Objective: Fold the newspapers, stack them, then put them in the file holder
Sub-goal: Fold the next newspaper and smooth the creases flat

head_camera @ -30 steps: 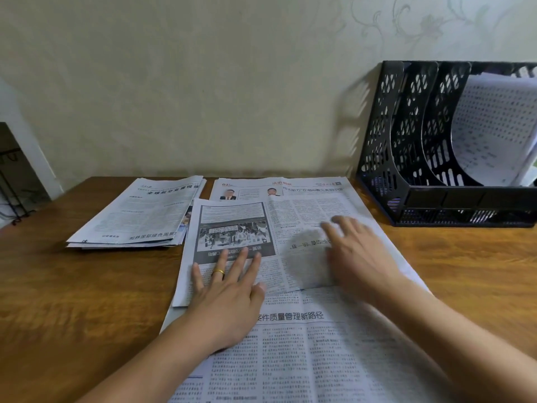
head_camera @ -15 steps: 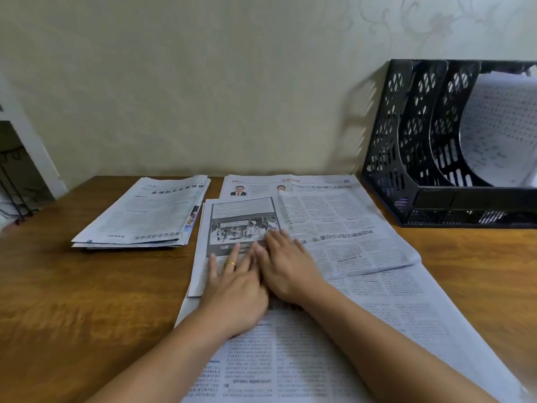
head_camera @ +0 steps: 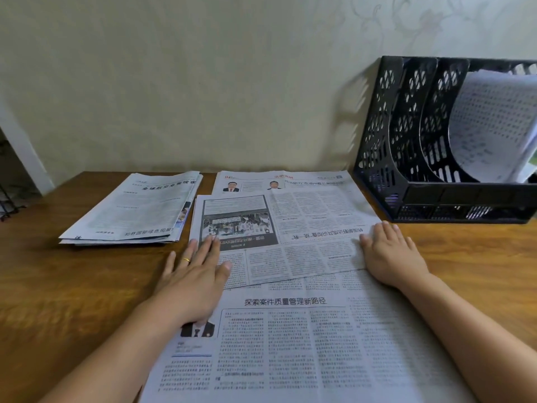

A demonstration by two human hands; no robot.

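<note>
surface: wooden table [head_camera: 52, 280] against pale wall
far left: folded newspaper stack [head_camera: 136, 210]
centre: open newspaper [head_camera: 290, 330], top part folded down
left hand [head_camera: 191, 274]: flat, fingers spread, pressed on fold's left edge
right hand [head_camera: 389, 254]: flat on fold's right edge
far right: black file holder [head_camera: 406, 146], papers inside

A brown wooden tabletop [head_camera: 72, 286] with visible grain meets a pale cream wall [head_camera: 203, 82], whose upper right carries a faint floral scroll pattern [head_camera: 421, 21]. At far left, a white door frame [head_camera: 26, 158] edges a dim opening.
</note>
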